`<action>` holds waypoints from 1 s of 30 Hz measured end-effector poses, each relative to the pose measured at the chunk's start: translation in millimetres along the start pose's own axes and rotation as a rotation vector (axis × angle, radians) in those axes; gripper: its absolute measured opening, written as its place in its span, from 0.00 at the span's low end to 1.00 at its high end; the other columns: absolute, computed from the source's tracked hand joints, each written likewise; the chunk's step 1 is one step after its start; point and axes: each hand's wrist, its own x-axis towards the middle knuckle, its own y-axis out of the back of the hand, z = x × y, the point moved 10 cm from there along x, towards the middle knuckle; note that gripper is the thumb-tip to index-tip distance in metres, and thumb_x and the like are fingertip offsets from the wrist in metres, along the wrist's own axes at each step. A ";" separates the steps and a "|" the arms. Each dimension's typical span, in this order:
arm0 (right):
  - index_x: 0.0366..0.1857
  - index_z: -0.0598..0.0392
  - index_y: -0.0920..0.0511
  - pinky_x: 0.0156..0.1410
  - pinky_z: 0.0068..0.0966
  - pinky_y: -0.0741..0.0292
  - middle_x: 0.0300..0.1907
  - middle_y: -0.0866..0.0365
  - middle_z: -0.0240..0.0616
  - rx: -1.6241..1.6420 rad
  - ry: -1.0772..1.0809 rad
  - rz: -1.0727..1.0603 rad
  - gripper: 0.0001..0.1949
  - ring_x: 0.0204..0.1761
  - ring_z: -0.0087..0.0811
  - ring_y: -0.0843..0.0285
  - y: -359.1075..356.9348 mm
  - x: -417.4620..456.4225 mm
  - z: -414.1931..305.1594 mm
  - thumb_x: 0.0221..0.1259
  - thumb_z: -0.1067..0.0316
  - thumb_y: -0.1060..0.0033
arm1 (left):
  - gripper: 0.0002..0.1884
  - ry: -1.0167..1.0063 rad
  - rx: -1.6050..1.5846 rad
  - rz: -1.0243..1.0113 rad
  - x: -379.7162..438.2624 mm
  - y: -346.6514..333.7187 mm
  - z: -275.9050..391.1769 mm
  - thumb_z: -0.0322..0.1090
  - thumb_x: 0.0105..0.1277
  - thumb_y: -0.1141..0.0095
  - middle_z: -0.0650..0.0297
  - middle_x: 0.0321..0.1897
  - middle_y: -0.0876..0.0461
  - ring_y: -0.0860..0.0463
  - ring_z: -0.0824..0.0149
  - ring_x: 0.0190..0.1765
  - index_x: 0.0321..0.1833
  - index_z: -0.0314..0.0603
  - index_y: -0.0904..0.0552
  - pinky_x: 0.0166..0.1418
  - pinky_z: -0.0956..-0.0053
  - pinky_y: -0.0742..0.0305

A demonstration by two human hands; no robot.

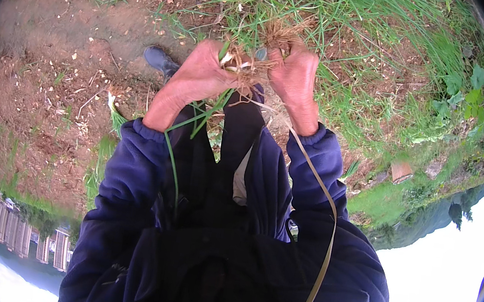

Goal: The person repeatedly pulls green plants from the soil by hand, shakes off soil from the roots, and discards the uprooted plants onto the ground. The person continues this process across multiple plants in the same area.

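Note:
My left hand (208, 73) grips a small bunch of scallions (245, 76) with white bases and tangled brown roots. Some of their green leaves (202, 123) hang below that hand, one long leaf reaching across the dark clothing. My right hand (295, 73) is closed close beside it, with a clump of dry brown roots (285, 30) at its fingers; what lies inside the fist is hidden. A small blue-grey object (260, 54), too small to identify, shows between the hands. From just below the roots, a long flat straw-coloured strip (326, 189) runs down over my right sleeve.
A bunch of scallions (114, 111) lies on the reddish soil at left. Long green scallion leaves (317, 0) spread beyond my hands. My dark boot (160, 60) stands on the ground. Broad-leaved plants (451, 91) and a brown cylindrical object (401, 172) are at right.

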 end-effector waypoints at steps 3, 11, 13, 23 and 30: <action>0.32 0.65 0.24 0.31 0.42 0.25 0.22 0.21 0.56 0.023 0.085 -0.083 0.12 0.28 0.56 0.18 -7.1 -3.5 -13.6 0.51 0.69 0.30 | 0.02 0.083 -0.140 0.026 4.7 -2.8 -2.1 0.24 0.61 0.35 0.66 0.23 0.17 0.22 0.77 0.26 0.32 0.33 0.15 0.29 0.77 0.28; 0.27 0.64 0.21 0.20 0.30 0.33 0.13 0.25 0.37 0.669 -0.384 0.183 0.09 0.13 0.33 0.27 3.7 -2.5 30.7 0.63 0.70 0.40 | 0.06 -0.149 -0.733 0.009 10.2 -7.7 -17.9 0.26 0.65 0.37 0.61 0.28 0.16 0.22 0.75 0.22 0.42 0.34 0.19 0.19 0.82 0.34; 0.23 0.61 0.23 0.13 0.24 0.41 0.11 0.32 0.30 1.083 -0.569 0.223 0.11 0.09 0.23 0.36 7.5 2.0 19.1 0.66 0.73 0.45 | 0.06 -0.071 -0.621 0.003 3.6 -0.1 -22.0 0.27 0.66 0.38 0.55 0.30 0.15 0.23 0.76 0.19 0.41 0.33 0.19 0.13 0.86 0.44; 0.25 0.59 0.22 0.16 0.18 0.41 0.15 0.29 0.29 0.573 -0.415 -0.111 0.22 0.12 0.17 0.38 12.9 7.0 21.7 0.65 0.49 0.32 | 0.08 -0.047 -0.542 0.073 -5.9 9.3 -22.8 0.30 0.67 0.41 0.54 0.25 0.16 0.32 0.80 0.14 0.37 0.29 0.16 0.15 0.86 0.47; 0.28 0.62 0.19 0.24 0.20 0.35 0.17 0.26 0.27 0.519 -0.422 -0.458 0.05 0.19 0.16 0.32 -18.9 -4.0 7.0 0.54 0.72 0.42 | 0.02 0.133 -0.177 -0.077 -3.7 10.5 -15.2 0.26 0.63 0.37 0.66 0.22 0.18 0.25 0.80 0.23 0.35 0.34 0.16 0.26 0.79 0.32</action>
